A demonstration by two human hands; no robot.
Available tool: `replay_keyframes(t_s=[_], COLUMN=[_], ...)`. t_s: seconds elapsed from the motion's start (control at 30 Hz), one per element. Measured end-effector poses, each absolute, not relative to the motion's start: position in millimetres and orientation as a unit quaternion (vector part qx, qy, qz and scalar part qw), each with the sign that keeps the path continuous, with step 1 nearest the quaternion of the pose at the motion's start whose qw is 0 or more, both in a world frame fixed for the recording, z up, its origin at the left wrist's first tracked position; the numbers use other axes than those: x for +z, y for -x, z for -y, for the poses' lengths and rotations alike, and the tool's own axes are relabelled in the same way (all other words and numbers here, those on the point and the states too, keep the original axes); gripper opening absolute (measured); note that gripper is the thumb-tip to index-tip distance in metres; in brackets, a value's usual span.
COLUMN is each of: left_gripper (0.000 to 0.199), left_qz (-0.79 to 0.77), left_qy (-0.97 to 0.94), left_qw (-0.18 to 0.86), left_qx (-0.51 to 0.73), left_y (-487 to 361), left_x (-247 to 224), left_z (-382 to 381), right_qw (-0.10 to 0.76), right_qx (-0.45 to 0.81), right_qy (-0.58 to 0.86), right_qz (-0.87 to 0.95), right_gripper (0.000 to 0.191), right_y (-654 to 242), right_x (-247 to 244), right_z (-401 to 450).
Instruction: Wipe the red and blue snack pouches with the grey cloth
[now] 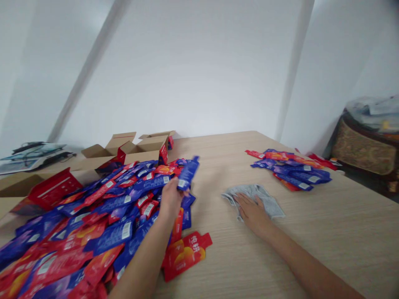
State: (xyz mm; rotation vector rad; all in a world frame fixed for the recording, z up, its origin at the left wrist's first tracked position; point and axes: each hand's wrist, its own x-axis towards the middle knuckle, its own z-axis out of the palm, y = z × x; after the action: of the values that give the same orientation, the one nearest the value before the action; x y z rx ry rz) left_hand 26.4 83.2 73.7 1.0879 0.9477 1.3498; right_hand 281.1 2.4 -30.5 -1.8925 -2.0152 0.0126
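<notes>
A blue pouch (188,172) is gripped in my left hand (172,195), raised at the right edge of a large heap of red and blue pouches (124,203). My right hand (254,211) lies flat with spread fingers on a grey cloth (263,195) on the wooden table (224,249). Near my left forearm, a red pouch (187,254) rests on the tabletop. Farther right, a smaller pile of blue and red pouches (289,168) lies beyond the cloth.
Open cardboard boxes (141,155) stand behind the heap. Another open box (21,185) is at the left edge. Flat items (34,155) are stacked at the far left. A patterned piece of furniture (363,145) stands past the table's right side, with plastic-wrapped items on top.
</notes>
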Motion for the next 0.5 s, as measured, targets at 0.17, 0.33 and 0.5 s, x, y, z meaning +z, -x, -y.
replay_keyframes(t_s=[0.17, 0.33, 0.5], left_gripper=[0.045, 0.038, 0.031], left_qz=[-0.327, -0.366, -0.377], left_qy=[-0.382, -0.448, -0.487], left_qw=[0.635, 0.678, 0.684], left_qx=[0.586, 0.453, 0.391], left_y=[-34, -75, -86], left_x=[106, 76, 54], left_z=[-91, -83, -78], right_qw=[0.257, 0.219, 0.168], right_qx=[-0.006, -0.089, -0.183], right_qy=[0.693, 0.780, 0.867], right_qz=[0.673, 0.580, 0.433], right_gripper=[0.045, 0.051, 0.054], right_y=[-281, -325, -430], right_x=[-21, -20, -20], right_z=[-5, -23, -37])
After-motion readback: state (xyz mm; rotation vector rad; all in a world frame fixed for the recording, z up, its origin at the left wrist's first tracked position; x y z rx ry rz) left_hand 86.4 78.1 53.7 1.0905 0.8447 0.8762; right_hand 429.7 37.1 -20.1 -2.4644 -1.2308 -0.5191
